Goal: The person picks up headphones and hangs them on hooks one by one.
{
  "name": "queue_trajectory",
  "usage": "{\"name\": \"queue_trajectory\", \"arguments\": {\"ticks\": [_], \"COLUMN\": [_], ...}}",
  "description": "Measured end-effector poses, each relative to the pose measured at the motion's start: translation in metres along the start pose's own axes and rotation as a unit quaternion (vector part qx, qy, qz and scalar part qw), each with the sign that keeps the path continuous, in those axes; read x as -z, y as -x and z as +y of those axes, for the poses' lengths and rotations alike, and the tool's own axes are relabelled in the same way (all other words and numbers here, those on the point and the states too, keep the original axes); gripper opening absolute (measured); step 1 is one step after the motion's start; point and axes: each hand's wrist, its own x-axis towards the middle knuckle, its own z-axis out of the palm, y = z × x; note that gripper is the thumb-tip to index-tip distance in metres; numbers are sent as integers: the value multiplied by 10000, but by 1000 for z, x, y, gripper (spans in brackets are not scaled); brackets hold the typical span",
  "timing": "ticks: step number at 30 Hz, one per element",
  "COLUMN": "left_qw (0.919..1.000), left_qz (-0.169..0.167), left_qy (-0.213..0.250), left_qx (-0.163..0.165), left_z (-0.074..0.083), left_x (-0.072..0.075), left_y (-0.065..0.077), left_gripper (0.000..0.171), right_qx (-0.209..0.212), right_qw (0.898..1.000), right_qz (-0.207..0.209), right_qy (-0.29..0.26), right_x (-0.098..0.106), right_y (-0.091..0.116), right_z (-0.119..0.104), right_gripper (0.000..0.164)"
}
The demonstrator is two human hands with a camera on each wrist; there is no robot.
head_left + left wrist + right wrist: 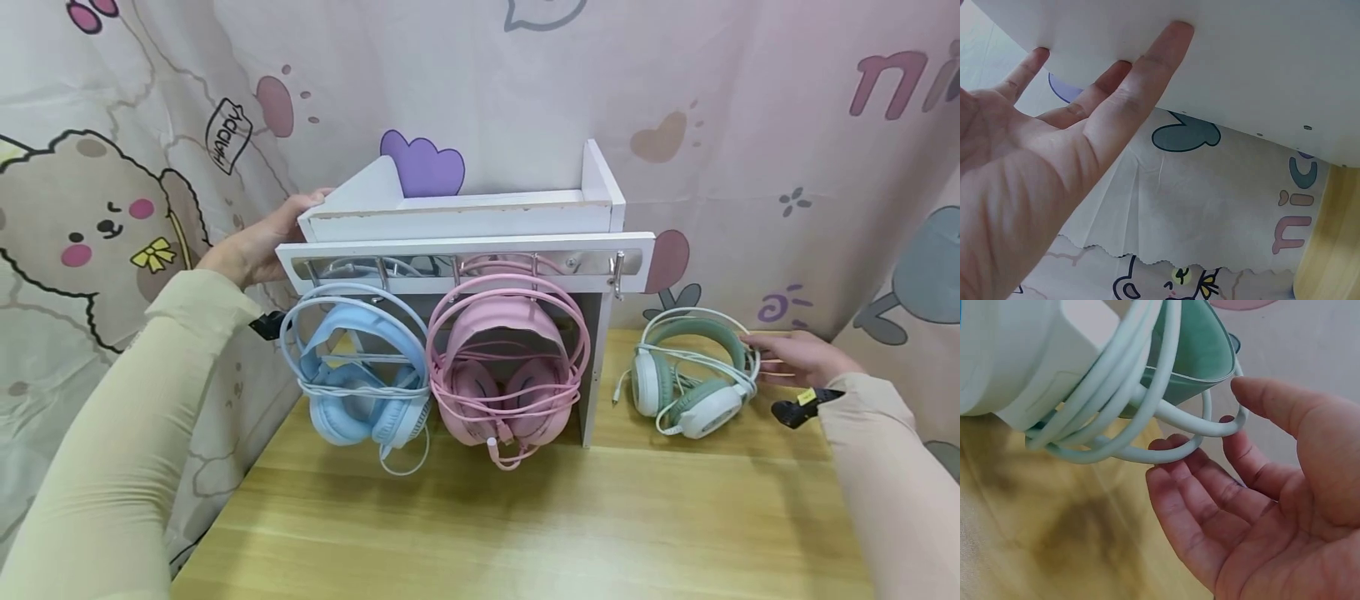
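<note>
My left hand [262, 240] touches the left side of a white shelf rack [465, 223]. In the left wrist view, its fingers [1141, 78] extend against the white panel. My right hand [806, 357] is at the right side of green-and-white headphones [699, 392] lying on the table. Close up in the right wrist view, the thumb and loosely bent fingers surround the loops of pale cable [1172, 419] without a plain grip. Blue headphones [360, 375] and pink headphones [510, 367] hang from metal hooks on the rack's front bar, their cables coiled about them.
The rack stands on a wooden table [465, 525] near a printed curtain [510, 100]. A free hook [617, 273] sits at the bar's right end. The headphones' plug [617, 392] lies left of the green pair. Black wrist cameras [798, 408] are strapped on both wrists.
</note>
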Motion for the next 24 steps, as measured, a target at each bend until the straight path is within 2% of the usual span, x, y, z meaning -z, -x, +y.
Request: {"name": "queue_trajectory", "arguments": {"ticks": [9, 15, 24], "left_qw": [10000, 9998, 9996], "left_qz": [-50, 16, 45], "left_qy": [-74, -199, -259], "left_qx": [-10, 65, 98], "left_z": [1, 3, 0], "left_x": [-4, -1, -1], "left_y": [-3, -2, 0], "left_gripper": [55, 56, 54], "right_qx": [359, 556, 592], "right_qw": [9989, 9969, 9973], "right_qz": [204, 183, 51], "right_qy": [238, 519, 442], "right_x": [0, -3, -5], "right_y": [14, 21, 28], "right_z": [-11, -25, -36], "right_gripper": [31, 37, 22]}}
